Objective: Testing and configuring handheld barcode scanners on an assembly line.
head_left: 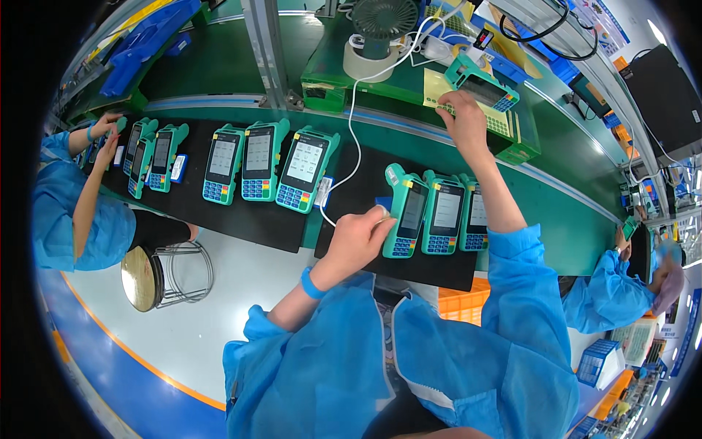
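My left hand (356, 245) is closed in a pinch beside the leftmost payment terminal (406, 212) of the group before me. A white cable (354, 132) runs down into this hand, and a small pale end shows at its fingertips. My right hand (465, 126) reaches up to the raised green shelf with its fingers pinched together, over the edge of a yellow sheet of round stickers (433, 86). Whatever lies between those fingers is too small to make out. Just beyond it, another green terminal (482, 84) rests tilted on the shelf. Two more terminals (443, 212) stand right of the first.
Three lit terminals (257, 157) stand on the black mat (274, 223) to the left. A small fan (384, 18) and a roll of tape (365, 64) sit on the shelf. Co-workers in blue (80, 212) work at both sides. A round stool (142, 278) stands at lower left.
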Demonstrator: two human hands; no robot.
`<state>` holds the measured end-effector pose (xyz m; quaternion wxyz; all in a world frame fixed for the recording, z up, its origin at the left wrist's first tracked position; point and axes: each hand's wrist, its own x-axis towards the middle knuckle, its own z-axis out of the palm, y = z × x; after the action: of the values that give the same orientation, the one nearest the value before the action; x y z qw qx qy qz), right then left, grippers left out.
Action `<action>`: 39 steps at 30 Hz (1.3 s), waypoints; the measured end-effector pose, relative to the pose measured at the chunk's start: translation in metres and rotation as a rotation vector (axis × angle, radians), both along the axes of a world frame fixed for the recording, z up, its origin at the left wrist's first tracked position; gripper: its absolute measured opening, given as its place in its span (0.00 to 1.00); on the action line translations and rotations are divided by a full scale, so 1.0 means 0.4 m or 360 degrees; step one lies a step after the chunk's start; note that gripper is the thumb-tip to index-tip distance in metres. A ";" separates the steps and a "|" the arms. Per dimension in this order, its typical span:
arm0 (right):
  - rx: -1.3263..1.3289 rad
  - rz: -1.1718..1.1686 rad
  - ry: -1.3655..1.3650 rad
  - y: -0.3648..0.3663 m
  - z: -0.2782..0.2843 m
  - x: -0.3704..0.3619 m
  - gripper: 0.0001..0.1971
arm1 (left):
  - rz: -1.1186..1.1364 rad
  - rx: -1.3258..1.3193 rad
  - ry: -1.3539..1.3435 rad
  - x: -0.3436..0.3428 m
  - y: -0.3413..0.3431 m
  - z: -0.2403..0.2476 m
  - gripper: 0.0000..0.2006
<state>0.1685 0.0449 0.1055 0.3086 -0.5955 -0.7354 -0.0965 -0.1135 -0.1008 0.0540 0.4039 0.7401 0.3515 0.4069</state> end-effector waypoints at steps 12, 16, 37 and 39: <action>-0.1032 0.0611 0.0670 -0.177 0.044 -0.069 0.08 | 0.0039 0.0425 0.0484 0.086 -0.019 0.072 0.10; -0.0995 0.0567 0.0473 -0.223 0.053 -0.102 0.06 | 0.0061 0.0437 0.0565 0.093 -0.029 0.074 0.09; -0.0329 0.0286 0.0490 -0.445 -0.010 -0.238 0.38 | -0.0194 -0.0224 0.0205 -0.048 0.012 0.014 0.12; -0.0466 0.0368 0.0463 -0.506 -0.057 -0.296 0.44 | -0.0248 -0.0447 0.0145 -0.069 0.017 -0.035 0.12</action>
<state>0.0502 -0.1575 0.0825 0.3305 -0.5535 -0.7526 0.1340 -0.1412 -0.0941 0.0401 0.5175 0.7191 0.3643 0.2870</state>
